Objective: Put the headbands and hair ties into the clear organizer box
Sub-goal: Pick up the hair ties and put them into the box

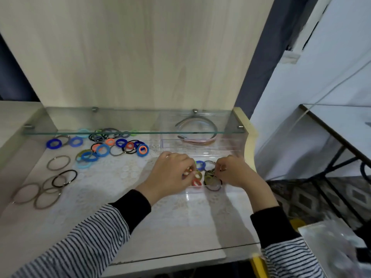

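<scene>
The clear organizer box (200,145) stands at the right of the desk. Its far compartment holds headbands (197,140); its near compartment holds a pile of hair ties (209,176). My left hand (172,173) reaches into the near compartment with fingers curled round red and yellow ties. My right hand (232,171) pinches a tie in the same pile. Loose coloured hair ties (108,146) lie in a heap at the back left. Thin brown and black elastic ties (50,183) lie at the near left.
A glass shelf (132,132) juts out over the back of the desk, above the far ties and the headbands. A wooden panel rises behind. To the right are a black metal-framed table (341,125) and a plastic bag (337,243).
</scene>
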Demonstrator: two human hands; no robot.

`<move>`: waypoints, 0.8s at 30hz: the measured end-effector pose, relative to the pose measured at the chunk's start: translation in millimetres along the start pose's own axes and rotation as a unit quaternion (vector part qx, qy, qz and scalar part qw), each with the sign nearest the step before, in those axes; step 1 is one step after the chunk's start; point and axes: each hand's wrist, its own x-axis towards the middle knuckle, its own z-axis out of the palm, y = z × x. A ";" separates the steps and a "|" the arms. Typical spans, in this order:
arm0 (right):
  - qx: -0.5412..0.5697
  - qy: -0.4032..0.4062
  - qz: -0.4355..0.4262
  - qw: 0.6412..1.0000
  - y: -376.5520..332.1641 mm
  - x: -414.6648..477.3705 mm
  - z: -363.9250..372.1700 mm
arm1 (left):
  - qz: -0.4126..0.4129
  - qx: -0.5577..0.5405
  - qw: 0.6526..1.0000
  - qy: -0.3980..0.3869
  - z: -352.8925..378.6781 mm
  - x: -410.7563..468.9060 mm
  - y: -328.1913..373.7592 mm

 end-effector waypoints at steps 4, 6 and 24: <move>0.006 -0.010 0.000 1.000 3.4 2.4 3.8 | 0.012 0.015 0.999 -0.035 7.4 10.6 6.7; 0.018 -0.001 0.003 1.000 4.1 2.1 5.7 | 0.008 0.008 0.998 -0.057 10.5 13.1 6.2; 0.137 0.165 -0.103 0.971 -103.9 16.0 35.6 | -0.174 0.067 0.976 0.109 -21.3 -86.3 -65.2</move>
